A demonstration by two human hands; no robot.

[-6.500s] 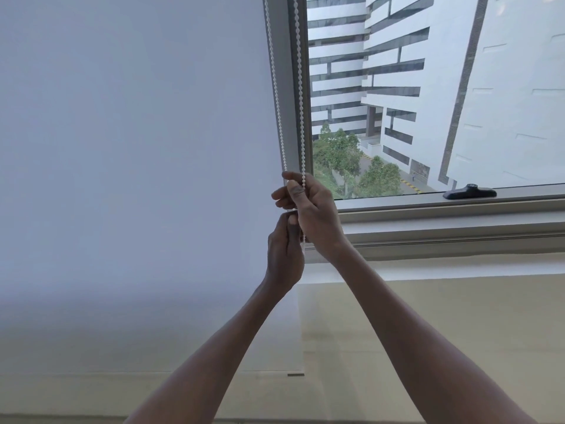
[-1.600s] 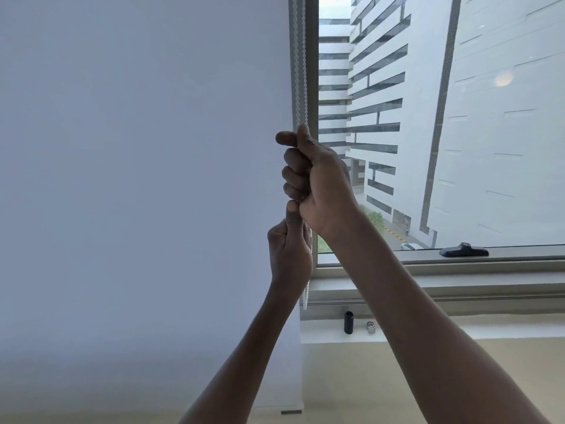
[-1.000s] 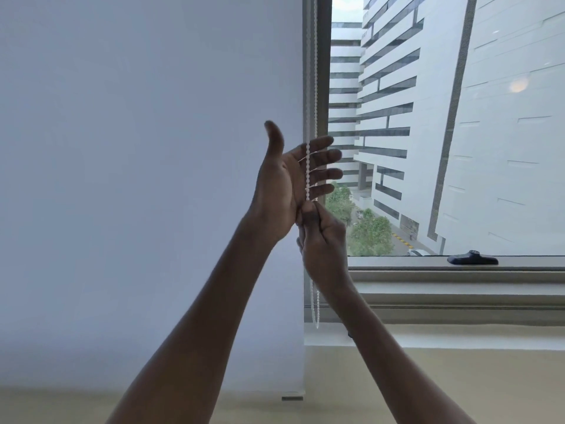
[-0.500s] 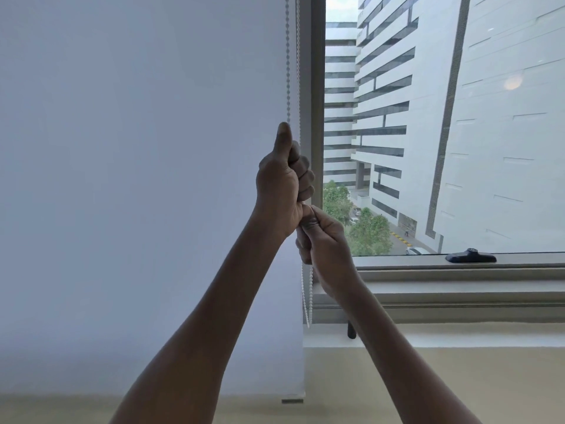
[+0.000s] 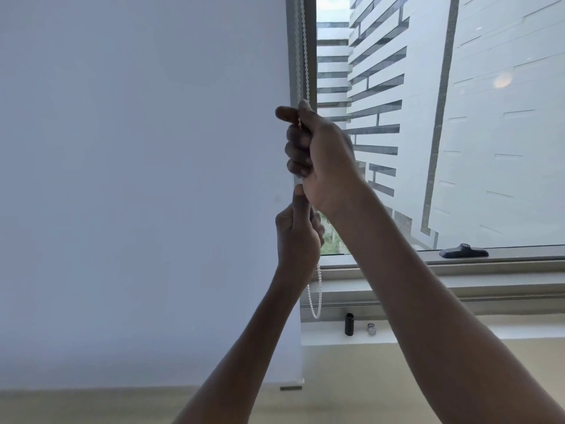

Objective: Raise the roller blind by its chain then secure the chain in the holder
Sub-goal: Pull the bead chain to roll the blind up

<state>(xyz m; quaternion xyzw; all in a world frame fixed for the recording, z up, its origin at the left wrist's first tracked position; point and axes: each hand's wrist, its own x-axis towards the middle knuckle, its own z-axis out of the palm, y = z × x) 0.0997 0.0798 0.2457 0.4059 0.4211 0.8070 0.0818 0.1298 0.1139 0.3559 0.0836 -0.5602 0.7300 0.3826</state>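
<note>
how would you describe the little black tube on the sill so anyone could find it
Start at the window's lower frame and drop to the white sill. The black tube stands upright there, just below the chain's loop, taller and darker than the small silver cap beside it.

right hand (image 5: 324, 157) gripping chain (image 5: 302, 56), left hand (image 5: 298, 237) gripping below, blind (image 5: 137, 179) lowered

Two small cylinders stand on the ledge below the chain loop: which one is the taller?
The black cylinder, left of the shorter silver one and nearer the hanging chain loop.
</note>
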